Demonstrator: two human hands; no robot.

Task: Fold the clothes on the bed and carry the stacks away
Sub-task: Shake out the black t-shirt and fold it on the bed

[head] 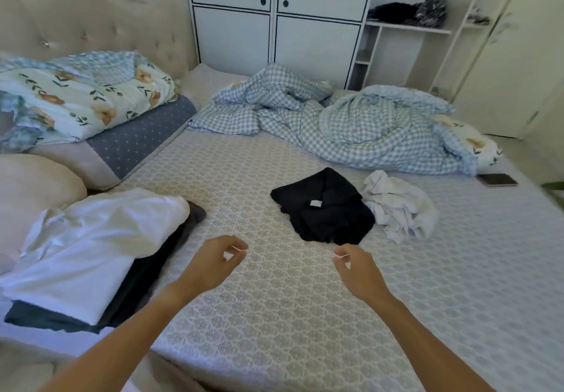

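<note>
On the bed (274, 315), a folded black garment (323, 208) lies mid-mattress, its long axis running diagonally from far-left to near-right, a white tag facing up. A crumpled white garment (399, 205) touches its right edge. A stack (88, 257), white on dark, sits at the left. Both the left hand (213, 265) and right hand (357, 269) hover with loosely curled fingers, holding nothing, the right just beside the black garment's near corner.

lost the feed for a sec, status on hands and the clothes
Left hand and right hand loosely curled, holding nothing. Black garment folded just ahead; white garment crumpled beside it. Stack at left. Nothing in the way.
</note>
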